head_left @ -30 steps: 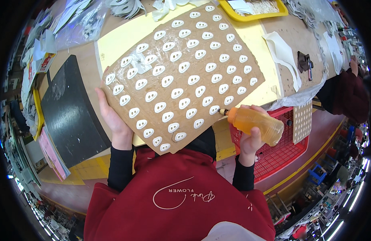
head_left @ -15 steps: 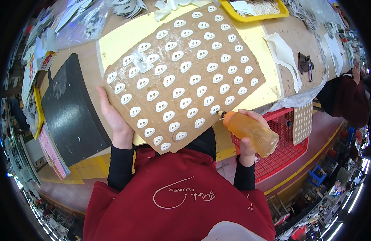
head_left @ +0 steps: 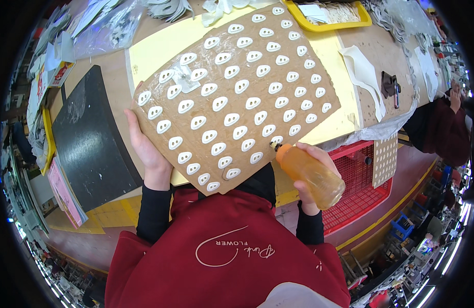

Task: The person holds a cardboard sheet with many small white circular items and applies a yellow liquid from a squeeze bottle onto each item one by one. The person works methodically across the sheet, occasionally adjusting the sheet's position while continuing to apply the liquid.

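My left hand grips the left edge of a brown board, which is tilted up off the table. Rows of small white rounded-triangle pieces, each with two holes, lie across the board. A patch of clear tape sits near its upper left. In my right hand is a squeeze bottle of amber liquid with an orange cap. Its dark nozzle points left, at a white piece by the board's lower right edge; whether the tip touches it I cannot tell.
Yellow paper lies beneath the board. A black slab is at the left, and a yellow tray of small pieces stands at the back. A red crate is below the table edge at right. Another person is at far right.
The bottle in my right hand has moved left and a little down, its nozzle shifting slightly along the board's edge. My left hand still holds the board, which has tilted slightly.
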Demonstrator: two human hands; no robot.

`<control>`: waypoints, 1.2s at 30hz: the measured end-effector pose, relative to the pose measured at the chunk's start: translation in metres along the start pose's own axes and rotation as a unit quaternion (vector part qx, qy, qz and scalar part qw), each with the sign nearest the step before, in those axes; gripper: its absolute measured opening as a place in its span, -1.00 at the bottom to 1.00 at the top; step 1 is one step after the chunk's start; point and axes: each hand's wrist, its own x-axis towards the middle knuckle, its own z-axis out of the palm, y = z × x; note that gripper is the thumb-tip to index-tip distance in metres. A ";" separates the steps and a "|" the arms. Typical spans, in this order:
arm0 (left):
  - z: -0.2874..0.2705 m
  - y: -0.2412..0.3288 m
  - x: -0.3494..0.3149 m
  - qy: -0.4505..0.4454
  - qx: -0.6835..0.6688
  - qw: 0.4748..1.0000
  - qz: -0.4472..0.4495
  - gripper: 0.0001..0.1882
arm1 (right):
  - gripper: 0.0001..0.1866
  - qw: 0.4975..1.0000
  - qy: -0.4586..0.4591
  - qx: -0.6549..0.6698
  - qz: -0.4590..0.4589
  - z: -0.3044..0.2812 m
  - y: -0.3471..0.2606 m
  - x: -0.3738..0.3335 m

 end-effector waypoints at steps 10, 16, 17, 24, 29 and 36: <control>0.000 0.001 -0.001 -0.024 0.008 1.000 0.014 -0.39 | -0.34 1.000 -0.022 -0.008 0.001 0.001 -0.006 0.008; 0.004 0.003 -0.004 -0.042 0.007 0.999 0.017 -0.41 | -0.38 0.999 -0.015 -0.043 0.021 0.003 -0.010 0.012; 0.005 0.003 -0.005 -0.046 0.007 0.999 0.019 -0.41 | -0.38 0.999 -0.013 -0.046 0.023 0.003 -0.009 0.013; 0.007 0.006 -0.006 -0.053 0.002 0.999 0.013 -0.40 | -0.40 0.999 0.004 -0.010 0.031 -0.001 0.000 0.019; 0.007 0.006 -0.006 -0.053 0.008 0.999 0.013 -0.40 | -0.39 0.996 0.027 0.071 0.049 -0.005 -0.001 0.020; 0.007 0.004 -0.006 -0.050 0.010 0.998 0.023 -0.40 | -0.38 0.995 -0.008 0.082 0.063 -0.002 0.002 0.020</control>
